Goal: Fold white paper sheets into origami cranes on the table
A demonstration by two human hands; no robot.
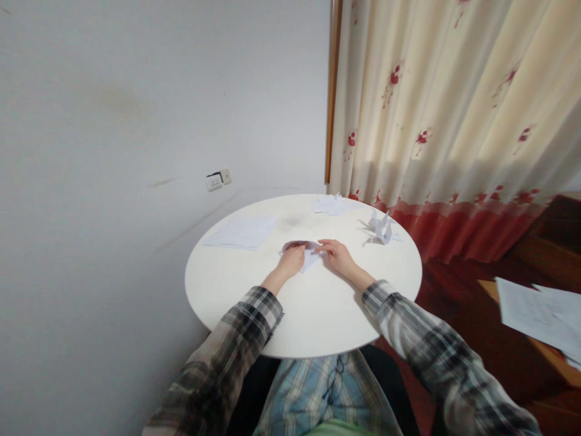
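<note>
A small folded sheet of white paper (310,260) lies near the middle of the round white table (318,315), one pointed corner facing me. My left hand (292,259) is closed on its left side, fingers curled over the paper. At the right side, my right hand (337,254) pinches the edge between thumb and fingers. Parts of the paper are hidden under both hands. To the right stand folded paper cranes (384,230), close together.
A flat stack of white paper (240,233) rests at the table's left. More white paper (331,204) lies at the far edge. Written sheets (531,309) are on a wooden surface at right. A wall with a socket (213,182) and a flowered curtain (436,109) stand behind.
</note>
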